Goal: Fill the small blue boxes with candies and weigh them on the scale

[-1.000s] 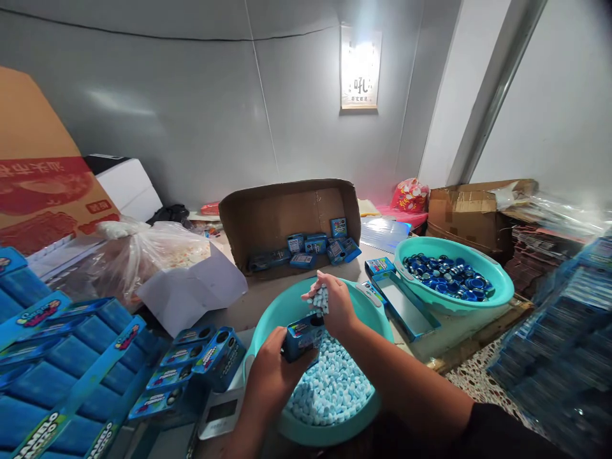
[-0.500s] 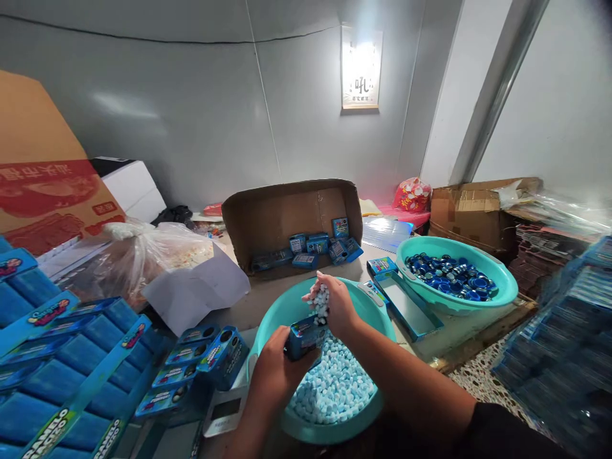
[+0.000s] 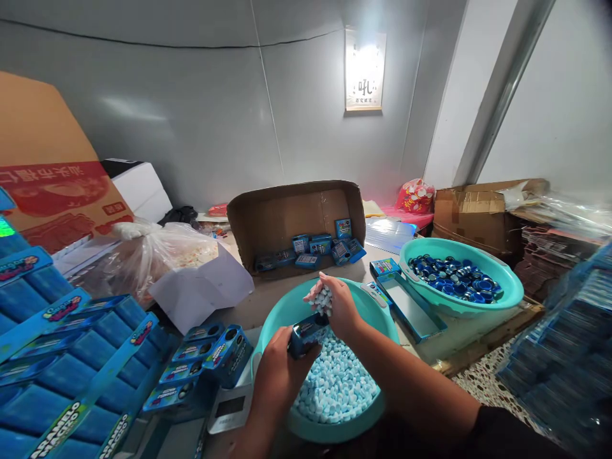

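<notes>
My left hand [image 3: 280,370] grips a small blue candy box [image 3: 306,331] over a teal basin [image 3: 282,312] filled with pale blue and white candy pellets [image 3: 335,386]. Just above the box, my right hand [image 3: 337,306] is cupped shut around a handful of the same pellets [image 3: 324,299]. Both hands hover over the basin's near left part.
A second teal basin [image 3: 507,299] of dark blue caps stands at the right. Behind is an open cardboard box [image 3: 268,220] holding several small blue boxes. Blue display cartons [image 3: 71,357] fill the left, a small scale [image 3: 229,408] sits beside the basin, and a plastic bag [image 3: 153,255] lies behind.
The view has shifted slightly right. My right hand has come a little lower toward the box, and the heap of pellets in it looks smaller.
</notes>
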Available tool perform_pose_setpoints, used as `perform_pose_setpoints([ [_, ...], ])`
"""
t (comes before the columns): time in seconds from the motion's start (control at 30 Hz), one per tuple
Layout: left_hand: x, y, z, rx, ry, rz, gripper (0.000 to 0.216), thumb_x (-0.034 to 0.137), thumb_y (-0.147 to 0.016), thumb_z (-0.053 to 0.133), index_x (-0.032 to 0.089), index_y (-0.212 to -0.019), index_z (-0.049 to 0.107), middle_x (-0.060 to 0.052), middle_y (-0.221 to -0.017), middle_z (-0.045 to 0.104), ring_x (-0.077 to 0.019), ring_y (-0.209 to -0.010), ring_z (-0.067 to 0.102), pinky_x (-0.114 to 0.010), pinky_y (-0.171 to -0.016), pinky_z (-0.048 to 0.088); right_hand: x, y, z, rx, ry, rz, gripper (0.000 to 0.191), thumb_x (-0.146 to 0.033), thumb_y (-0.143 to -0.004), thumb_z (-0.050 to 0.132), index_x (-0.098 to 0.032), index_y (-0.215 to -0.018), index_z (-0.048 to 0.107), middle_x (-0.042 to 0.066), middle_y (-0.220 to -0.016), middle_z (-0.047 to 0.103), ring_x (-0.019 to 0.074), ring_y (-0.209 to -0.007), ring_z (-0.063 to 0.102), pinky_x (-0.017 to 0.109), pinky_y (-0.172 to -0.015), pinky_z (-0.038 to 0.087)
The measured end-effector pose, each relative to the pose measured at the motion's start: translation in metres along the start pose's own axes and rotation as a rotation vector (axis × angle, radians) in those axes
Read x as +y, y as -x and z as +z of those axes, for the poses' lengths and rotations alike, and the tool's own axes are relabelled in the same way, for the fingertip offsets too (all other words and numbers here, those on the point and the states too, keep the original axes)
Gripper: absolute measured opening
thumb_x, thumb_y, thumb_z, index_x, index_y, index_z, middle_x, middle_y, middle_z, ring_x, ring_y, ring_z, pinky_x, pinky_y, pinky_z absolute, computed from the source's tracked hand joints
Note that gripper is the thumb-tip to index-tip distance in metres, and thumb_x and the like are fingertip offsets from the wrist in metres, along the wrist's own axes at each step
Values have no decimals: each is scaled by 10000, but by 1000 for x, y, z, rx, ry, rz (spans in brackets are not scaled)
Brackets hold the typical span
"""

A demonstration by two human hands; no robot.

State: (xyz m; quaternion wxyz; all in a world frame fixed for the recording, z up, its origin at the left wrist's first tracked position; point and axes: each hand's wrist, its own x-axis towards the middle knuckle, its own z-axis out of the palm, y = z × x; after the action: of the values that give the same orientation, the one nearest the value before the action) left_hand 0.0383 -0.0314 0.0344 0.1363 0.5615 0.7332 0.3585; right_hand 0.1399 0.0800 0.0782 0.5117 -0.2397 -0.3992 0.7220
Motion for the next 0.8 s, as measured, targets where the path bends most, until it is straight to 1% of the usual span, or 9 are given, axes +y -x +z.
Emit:
perform_pose_setpoints([
  [0.07,0,-1,0,-9,1,-8,224,414,-786,648,205,-855,606,-21,-875,633,-193,-787,588,-287,-680,422,1,0,0,6,-2,-3,389,-532,-703,689,-180,-578,582,15,-561,585,164,-569,593,254,-515,425],
  [0.17,1,-2,0,-23,-4,-15,218,410,-782,650,204,-829,597,-19,-868,634,-191,-783,591,-287,-684,426,2,1,0,25,12,14,392,-543,-706,687,-184,-591,578,12,-565,590,163,-566,595,254,-519,425],
  [0.3,2,0,-2,-8,-1,-4,219,412,-774,656,204,-818,604,-14,-851,632,-186,-761,586,-279,-665,416,1,2,0,12,26,32,388,-548,-719,671,-190,-599,583,15,-570,595,167,-576,600,253,-518,408],
  [0.47,4,1,-2,40,0,-18,194,388,-772,668,208,-824,617,-7,-844,634,-186,-760,586,-275,-654,400,-1,3,1,-4,53,19,385,-537,-741,662,-188,-594,591,21,-577,603,167,-582,602,255,-538,402],
  [0.67,1,-1,0,37,27,18,181,377,-786,656,201,-797,615,-25,-829,638,-196,-756,592,-291,-669,420,0,4,3,-59,59,-76,367,-482,-777,652,-190,-559,608,15,-560,593,155,-581,592,264,-589,412],
  [0.8,-1,-2,0,50,19,11,192,379,-765,675,200,-771,606,-20,-798,626,-193,-729,582,-287,-648,416,1,5,3,-57,81,-46,384,-512,-763,666,-192,-558,613,18,-568,592,151,-575,578,263,-586,409],
])
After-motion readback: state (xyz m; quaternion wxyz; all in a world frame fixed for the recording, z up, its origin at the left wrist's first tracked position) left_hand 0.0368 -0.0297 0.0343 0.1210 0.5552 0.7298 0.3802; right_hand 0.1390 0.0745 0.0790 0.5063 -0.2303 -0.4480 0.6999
